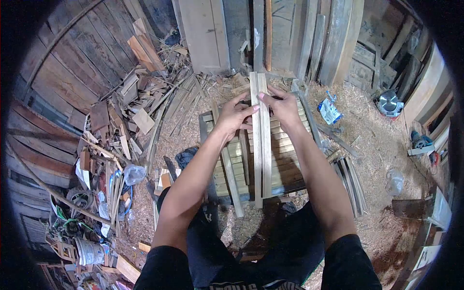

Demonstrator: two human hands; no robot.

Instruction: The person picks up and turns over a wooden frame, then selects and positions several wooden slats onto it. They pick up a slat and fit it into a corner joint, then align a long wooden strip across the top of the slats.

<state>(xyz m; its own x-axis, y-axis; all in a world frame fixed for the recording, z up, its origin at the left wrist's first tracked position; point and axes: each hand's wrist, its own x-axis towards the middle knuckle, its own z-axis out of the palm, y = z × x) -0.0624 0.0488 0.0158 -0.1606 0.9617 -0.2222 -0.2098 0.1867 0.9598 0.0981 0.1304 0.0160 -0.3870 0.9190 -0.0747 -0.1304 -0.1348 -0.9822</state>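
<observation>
Two long wooden strips (256, 154) stand side by side in front of me, a narrow gap showing between them lower down. My left hand (236, 117) is closed on the left strip, its thumb across the face. From the other side my right hand (281, 107) grips the right strip (265, 145), thumb near the seam. Beneath them is a slatted wooden panel (285, 166) in a dark frame. Another strip (229, 176) lies along the panel's left part, with a shorter, darker piece (244, 157) beside it. My arms and the strips hide some slats.
Wood offcuts (116, 113) are heaped at the left. Boards (205, 38) lean against the back wall. A blue and white packet (329, 111) lies on the shavings at the right, with a circular saw (389, 104) beyond. Thin strips (350, 186) rest right of the panel.
</observation>
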